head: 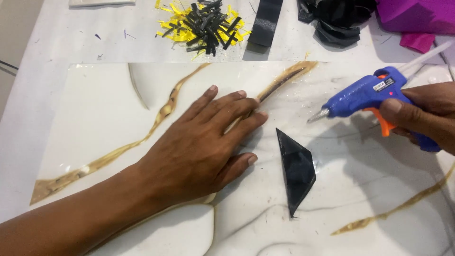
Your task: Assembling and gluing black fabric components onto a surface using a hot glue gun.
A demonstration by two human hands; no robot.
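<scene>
Two hands work over a white marble-patterned mat (104, 118) veined with gold streaks. The left hand (201, 142) lies palm down on the mat, fingers spread flat and slightly fanned, holding nothing; its forearm enters from the lower left corner. The right hand (422, 116) comes in from the right edge and is closed round the handle of a blue glue gun (365, 92), with one finger lying by the orange trigger (383, 124). The gun's metal nozzle (316, 115) points left and slightly down, held above the mat, and a pale glue stick (424, 58) projects from its rear.

Landmark: a folded black paper piece (297, 169), roughly triangular with a sharp lower tip, lies flat on the mat. The left hand rests just to its left, the thumb tip near its left edge but apart from it. The nozzle hangs above and to the right of the piece, apart from it. Well above the piece, beyond the mat's far edge, sits a heap of yellow and black paper strips (204, 23). To the right of that heap lies a dark grey strip (265, 21), then crumpled black paper (336, 21). At the far upper right of the piece lies magenta paper (417, 19).
</scene>
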